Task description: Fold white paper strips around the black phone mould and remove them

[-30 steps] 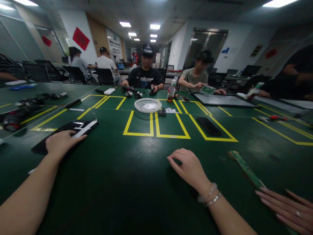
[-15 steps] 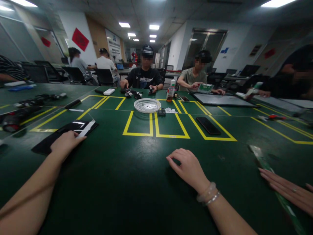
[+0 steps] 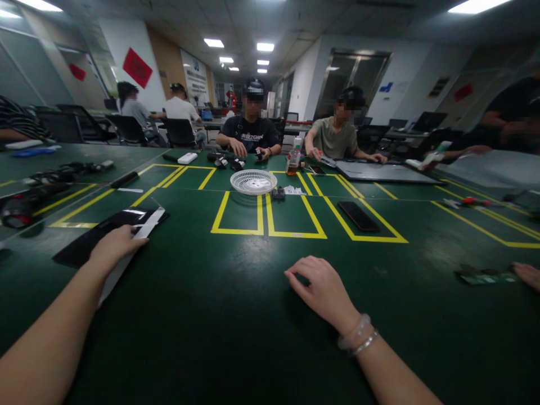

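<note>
On the left, my left hand (image 3: 116, 247) is closed at the edge of a dark, glossy flat panel (image 3: 84, 244), its fingertips on a white strip (image 3: 149, 223). A pale edge also runs down below that hand, and I cannot tell whether it is part of the strip. My right hand (image 3: 317, 287), with bracelets on its wrist, rests on the green table (image 3: 236, 337). Its fingers curl in and meet the thumb, with nothing visible between them. The nearest thing ahead of it is a black phone (image 3: 358, 216), lying flat and apart from it.
Ahead stand a white plastic basket (image 3: 253, 183) and a bottle (image 3: 294, 157). Yellow tape outlines (image 3: 238, 232) mark the tabletop. At right, a co-worker's hand (image 3: 529, 275) is near a green circuit board (image 3: 487, 275). Two people sit opposite. Dark gear (image 3: 19, 207) lies far left.
A pale edge now shows below my left hand. My right hand has stayed put. The co-worker's hand at right has drawn back, and the long green strip there is gone from view.
</note>
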Motion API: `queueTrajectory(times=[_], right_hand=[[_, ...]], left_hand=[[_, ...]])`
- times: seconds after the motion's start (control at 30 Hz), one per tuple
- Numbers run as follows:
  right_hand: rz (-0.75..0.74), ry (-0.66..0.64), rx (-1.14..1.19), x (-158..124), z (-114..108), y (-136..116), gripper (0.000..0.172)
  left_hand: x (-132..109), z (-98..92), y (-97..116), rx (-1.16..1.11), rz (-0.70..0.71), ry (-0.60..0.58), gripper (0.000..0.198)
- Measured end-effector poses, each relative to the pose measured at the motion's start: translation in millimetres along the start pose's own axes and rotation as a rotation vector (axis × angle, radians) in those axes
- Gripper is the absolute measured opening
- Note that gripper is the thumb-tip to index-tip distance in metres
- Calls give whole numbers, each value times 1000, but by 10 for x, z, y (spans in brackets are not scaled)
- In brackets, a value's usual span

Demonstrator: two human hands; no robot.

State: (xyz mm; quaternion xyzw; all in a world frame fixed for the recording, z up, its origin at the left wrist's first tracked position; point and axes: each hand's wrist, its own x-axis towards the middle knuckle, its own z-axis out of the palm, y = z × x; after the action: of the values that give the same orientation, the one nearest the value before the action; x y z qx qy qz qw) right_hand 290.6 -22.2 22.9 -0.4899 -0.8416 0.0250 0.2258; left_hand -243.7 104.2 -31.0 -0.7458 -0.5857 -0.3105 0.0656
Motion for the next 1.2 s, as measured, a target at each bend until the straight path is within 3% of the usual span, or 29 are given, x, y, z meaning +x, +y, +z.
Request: queueTrajectory(times=[0.1, 0.2, 0.43, 0.53, 0.67, 0.77, 0.87, 1.03, 1.1, 1.2], right_hand=[[-34, 10, 29, -1, 0, -6, 15], [-99, 7, 70, -9, 11, -20, 12], [-187, 48, 81, -56, 49, -107, 19], [-168, -27, 95, -55, 65, -163, 20], [-135, -177, 117, -46, 87, -195, 18], [-95, -177, 120, -46, 84, -150, 11], [11, -61, 213, -37, 70, -52, 8], [287, 262, 727, 32, 63, 92, 25], [399, 336, 909, 61, 57, 107, 32], [541, 417, 1049, 83, 43, 106, 37]], left_hand=[[38, 41, 292, -14, -32, -86, 56], [84, 80, 767, -64, 1, -195, 56], [-7, -5, 2022, -309, 289, -489, 35], [-121, -49, 2344, -392, 392, -572, 34], [-215, -67, 2539, -390, 512, -615, 35], [-171, -24, 2457, -268, 555, -564, 37], [-38, 38, 2093, -93, 445, -463, 42], [90, -22, 1021, 120, 39, -187, 63], [56, -84, 578, 140, -33, -75, 62], [-33, -124, 64, 68, -29, 110, 54]])
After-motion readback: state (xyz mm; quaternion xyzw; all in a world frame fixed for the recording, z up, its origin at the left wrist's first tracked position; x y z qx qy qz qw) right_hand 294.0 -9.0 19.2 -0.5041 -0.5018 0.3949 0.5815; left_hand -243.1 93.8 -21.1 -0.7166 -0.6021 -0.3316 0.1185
